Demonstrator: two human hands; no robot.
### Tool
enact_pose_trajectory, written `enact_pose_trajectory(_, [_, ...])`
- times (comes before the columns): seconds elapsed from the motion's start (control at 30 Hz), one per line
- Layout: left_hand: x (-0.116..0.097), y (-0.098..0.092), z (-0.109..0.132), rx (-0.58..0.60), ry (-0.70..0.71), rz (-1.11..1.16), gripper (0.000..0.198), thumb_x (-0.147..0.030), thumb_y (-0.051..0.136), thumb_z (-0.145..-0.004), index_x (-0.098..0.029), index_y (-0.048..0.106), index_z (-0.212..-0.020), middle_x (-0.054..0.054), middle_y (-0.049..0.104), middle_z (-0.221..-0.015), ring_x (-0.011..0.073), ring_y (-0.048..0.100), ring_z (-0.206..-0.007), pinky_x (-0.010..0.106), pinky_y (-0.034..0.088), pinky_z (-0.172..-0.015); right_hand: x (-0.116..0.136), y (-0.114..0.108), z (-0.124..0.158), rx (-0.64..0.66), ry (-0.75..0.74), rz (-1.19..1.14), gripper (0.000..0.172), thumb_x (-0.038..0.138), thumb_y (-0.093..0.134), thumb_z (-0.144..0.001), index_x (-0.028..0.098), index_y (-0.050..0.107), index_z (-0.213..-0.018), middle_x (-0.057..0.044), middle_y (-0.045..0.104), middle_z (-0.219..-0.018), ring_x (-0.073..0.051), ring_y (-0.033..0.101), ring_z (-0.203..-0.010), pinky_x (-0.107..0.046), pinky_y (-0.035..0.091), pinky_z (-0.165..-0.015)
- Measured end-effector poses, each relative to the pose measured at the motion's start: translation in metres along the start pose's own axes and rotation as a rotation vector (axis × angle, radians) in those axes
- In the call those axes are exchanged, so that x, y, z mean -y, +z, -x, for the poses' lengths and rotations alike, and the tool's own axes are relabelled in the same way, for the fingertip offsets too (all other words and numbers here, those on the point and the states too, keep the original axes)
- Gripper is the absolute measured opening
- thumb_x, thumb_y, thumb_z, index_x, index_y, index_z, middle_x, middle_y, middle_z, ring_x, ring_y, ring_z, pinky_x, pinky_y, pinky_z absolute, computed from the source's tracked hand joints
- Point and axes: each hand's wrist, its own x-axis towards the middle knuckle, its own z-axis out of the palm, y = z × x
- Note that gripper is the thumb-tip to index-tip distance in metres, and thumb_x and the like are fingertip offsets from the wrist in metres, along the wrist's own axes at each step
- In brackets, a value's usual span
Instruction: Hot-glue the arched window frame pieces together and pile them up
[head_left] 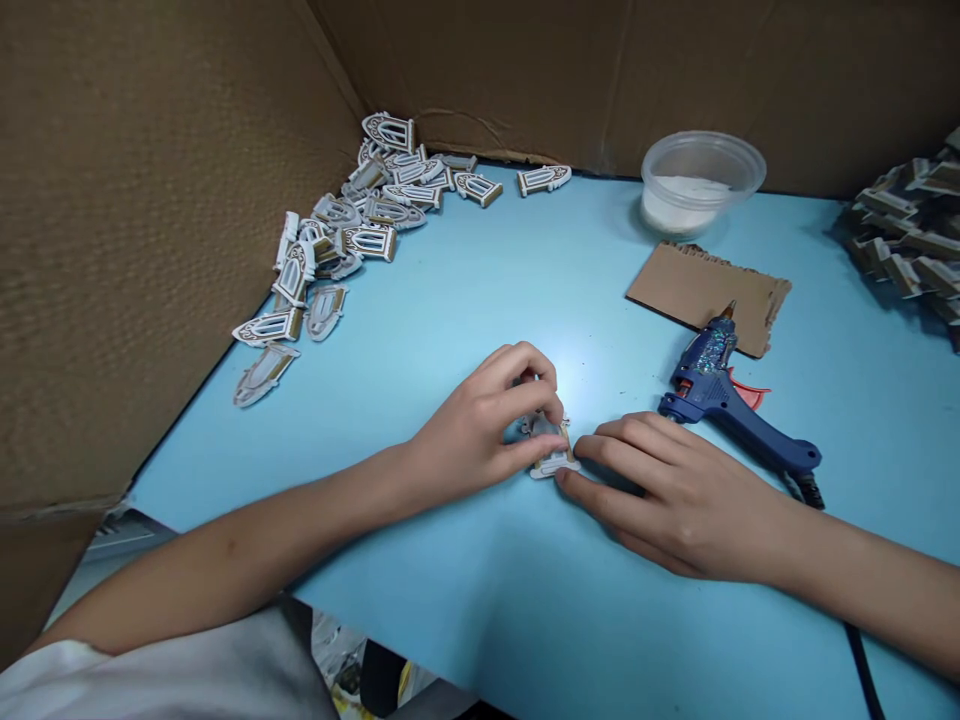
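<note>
**A:** What's closest to you?

**B:** A white sleeve (150, 680) at the bottom edge, then both forearms reaching across a pale blue tabletop (525, 620).

**A:** And between the hands?

**B:** A small white-and-gold arched window piece (551, 450). The left hand (472, 425) is curled over it, fingers and thumb pinching it from the left.

**A:** The right hand (675, 495)?

**B:** It's relaxed and flat on the table, its fingertips at the piece's right edge. I can't tell whether it's gripping or only touching.

**A:** What's around that piece?

**B:** Just to its right, a blue plastic hot-glue gun (709, 385) with a glittery body, trailing a black cord (862, 660). Farther right, a torn brown cardboard scrap (709, 295), and beyond that a clear plastic tub (701, 170) holding white material (686, 205).

**A:** Farther off?

**B:** Up and left of the piece, a heap of white-and-gold arched pieces (330, 240) against a brown cardboard wall (150, 250). Far right, a stack of brown-edged pieces (907, 225).
</note>
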Motion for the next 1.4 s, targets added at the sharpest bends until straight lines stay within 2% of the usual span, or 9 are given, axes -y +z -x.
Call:
enact_pose_trajectory(0.3, [0.015,-0.003,-0.006,-0.015,0.092,0.077,0.007,-0.021,0.063,-0.099,-0.016,0.069,-0.101,0.01,0.063,-0.115,0.0187,0.061,-0.109,0.034,0.051,-0.096,0.001,-0.002,0.001,0.024,-0.008,0.022,0.036,0.02,0.056,-0.104,0.012,0.06,-0.139,-0.018,0.069,-0.122,-0.032,0.061,-0.108,-0.046,0.05,-0.087])
enact_pose_trajectory(0.43, [0.027,-0.016,-0.01,-0.054,0.208,-0.036,0.025,-0.006,0.052,-0.094,-0.017,0.069,-0.11,0.01,0.066,-0.115,0.0201,0.061,-0.111,0.038,0.051,-0.1,0.003,-0.008,-0.002,0.035,0.007,0.092,0.041,0.021,0.054,-0.104,0.013,0.055,-0.144,-0.018,0.067,-0.128,-0.031,0.061,-0.107,-0.046,0.051,-0.088])
enact_pose_trajectory(0.6, [0.035,-0.024,-0.009,0.146,0.359,-0.053,0.035,-0.009,0.061,-0.083,-0.02,0.071,-0.114,0.012,0.064,-0.129,0.026,0.058,-0.122,0.045,0.049,-0.109,0.003,-0.046,-0.004,0.019,0.444,0.325,0.047,0.03,0.05,-0.104,0.013,0.051,-0.148,-0.02,0.06,-0.137,-0.033,0.061,-0.113,-0.046,0.052,-0.092])
enact_pose_trajectory(0.73, [0.033,-0.019,-0.007,0.196,0.352,-0.096,0.034,-0.015,0.063,-0.087,-0.021,0.072,-0.119,0.013,0.064,-0.13,0.0275,0.057,-0.122,0.047,0.048,-0.11,-0.005,-0.076,0.019,0.278,0.787,0.62,0.04,0.038,0.049,-0.103,0.012,0.067,-0.128,-0.018,0.071,-0.106,-0.036,0.067,-0.094,-0.045,0.051,-0.077])
enact_pose_trajectory(0.87, [0.031,-0.012,-0.006,0.156,0.333,-0.107,0.032,-0.019,0.063,-0.091,-0.02,0.072,-0.121,0.012,0.065,-0.121,0.0242,0.06,-0.115,0.044,0.05,-0.106,-0.008,-0.082,0.045,0.393,0.934,0.492,0.048,0.05,0.039,-0.108,0.016,0.073,-0.11,-0.016,0.074,-0.099,-0.031,0.071,-0.082,-0.039,0.046,-0.065])
enact_pose_trajectory(1.03, [0.03,-0.007,-0.005,0.127,0.314,-0.111,0.03,-0.023,0.066,-0.092,-0.019,0.072,-0.121,0.011,0.066,-0.117,0.0219,0.061,-0.11,0.041,0.051,-0.102,-0.003,-0.07,0.046,0.325,0.979,0.349,0.042,0.045,0.051,-0.102,0.016,0.065,-0.129,-0.014,0.074,-0.107,-0.03,0.073,-0.083,-0.035,0.044,-0.061])
enact_pose_trajectory(1.2, [0.031,-0.007,-0.005,0.139,0.279,-0.105,0.03,-0.03,0.068,-0.094,-0.018,0.073,-0.121,0.011,0.065,-0.117,0.0212,0.06,-0.109,0.039,0.051,-0.101,-0.006,-0.075,0.031,0.259,0.983,0.308,0.026,0.025,0.058,-0.088,0.017,0.067,-0.111,-0.011,0.075,-0.097,-0.028,0.07,-0.077,-0.034,0.043,-0.062])
enact_pose_trajectory(1.3, [0.031,-0.008,-0.006,0.143,0.274,-0.112,0.031,-0.03,0.068,-0.095,-0.018,0.072,-0.123,0.011,0.065,-0.118,0.0217,0.059,-0.11,0.039,0.05,-0.102,-0.01,-0.084,0.024,0.012,0.932,0.248,0.031,0.023,0.063,-0.081,0.019,0.065,-0.112,-0.01,0.074,-0.104,-0.026,0.068,-0.08,-0.034,0.047,-0.068])
enact_pose_trajectory(1.4, [0.031,-0.008,-0.006,0.143,0.275,-0.112,0.032,-0.03,0.068,-0.095,-0.019,0.072,-0.124,0.011,0.065,-0.118,0.0219,0.059,-0.11,0.039,0.05,-0.102,-0.018,-0.078,0.026,-0.279,0.812,-0.125,0.035,0.025,0.068,-0.079,0.022,0.063,-0.114,-0.006,0.072,-0.099,-0.022,0.065,-0.077,-0.033,0.048,-0.068])
